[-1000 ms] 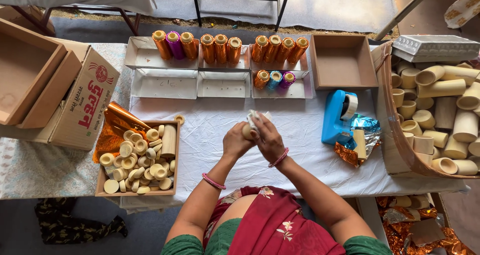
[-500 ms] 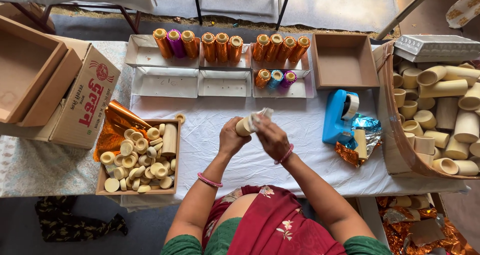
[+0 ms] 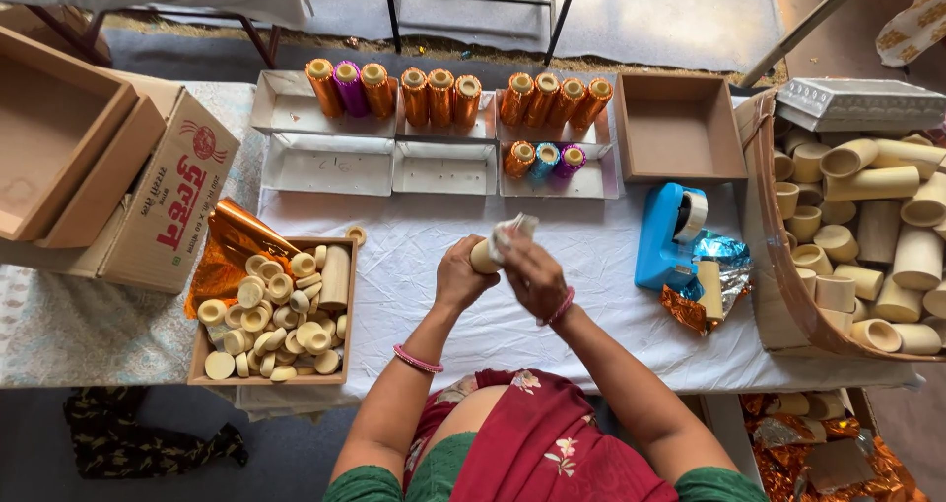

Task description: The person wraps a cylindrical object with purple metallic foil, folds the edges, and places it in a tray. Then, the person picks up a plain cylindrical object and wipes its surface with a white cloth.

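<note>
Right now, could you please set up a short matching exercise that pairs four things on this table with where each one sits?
Things:
1. blue tape dispenser
2. wooden tray of cream cylinders
3. empty brown box
4. pale tube

Places:
A. far edge, right of the white trays
B. between both hands
C. near the person's left arm
D. right of the hands, beside crumpled foil

Pairs: 1-D, 2-C, 3-A, 4-B

White-clothed table (image 3: 414,266), trays (image 3: 330,162), tape dispenser (image 3: 665,236)
</note>
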